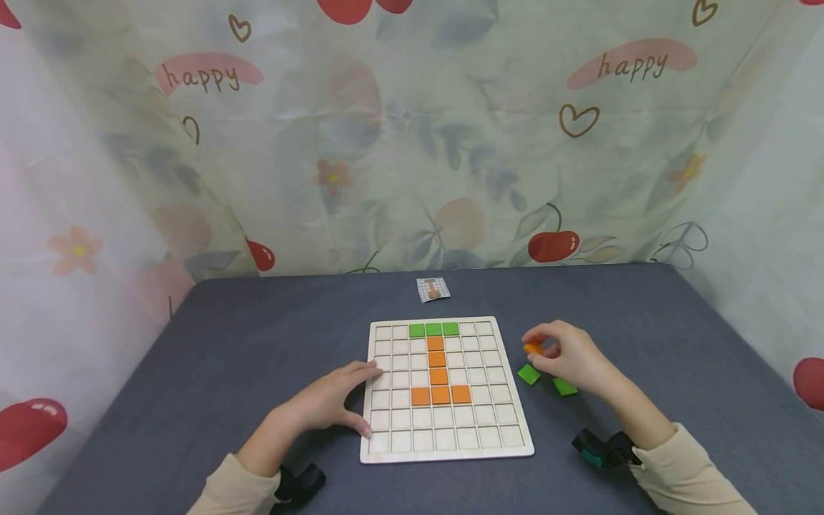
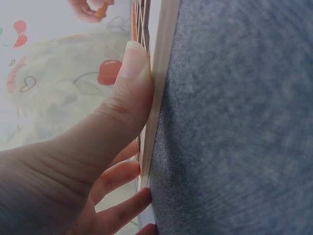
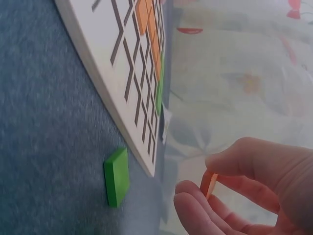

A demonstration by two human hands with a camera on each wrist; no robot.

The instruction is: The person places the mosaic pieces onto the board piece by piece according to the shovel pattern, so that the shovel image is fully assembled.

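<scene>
A white wooden grid board point(image 1: 446, 453) lies on the table. A green row point(image 1: 434, 329) of three tiles sits in its top cells, with a column of orange tiles below ending in an orange row point(image 1: 440, 395). My left hand point(image 1: 325, 400) rests at the board's left edge, its thumb and fingers spread along the rim. Right of the board, my right hand point(image 1: 573, 360) pinches an orange tile point(image 3: 209, 184) between thumb and fingers, held above the table. Two loose green tiles, one nearer the board point(image 1: 529, 374) and one under the wrist side point(image 1: 565, 387), lie beneath that hand.
A small card point(image 1: 433, 289) printed with a grid pattern lies behind the board. The dark grey table point(image 1: 257, 322) is enclosed by patterned curtains point(image 1: 399, 164) at the back and sides. Each wrist wears a black device, such as the right one point(image 1: 605, 448).
</scene>
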